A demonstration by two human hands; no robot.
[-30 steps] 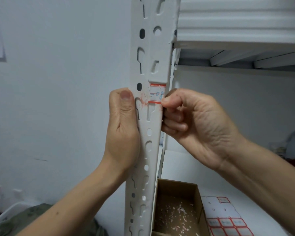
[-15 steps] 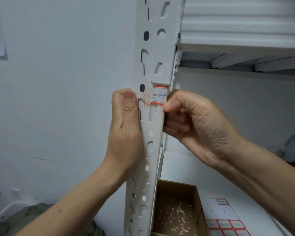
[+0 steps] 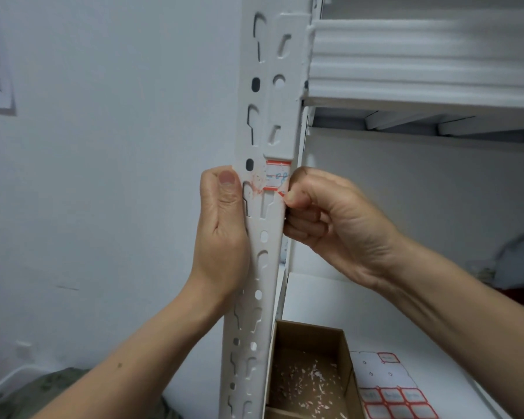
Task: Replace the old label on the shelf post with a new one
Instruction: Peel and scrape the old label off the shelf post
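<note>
Your right hand (image 3: pixel 327 219) pinches the old label's (image 3: pixel 277 178) lower corner on the post (image 3: pixel 266 237) — thin, brittle paper, likely to tear — while your left hand (image 3: pixel 221 231) grips beside it.

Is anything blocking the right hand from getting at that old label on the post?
Nothing visible. The right hand is already at the label's right edge, fingertips against it.

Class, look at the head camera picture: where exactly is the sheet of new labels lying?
The sheet of new labels lies flat on the lower shelf at bottom right, just right of the cardboard box, below the right hand.
</note>
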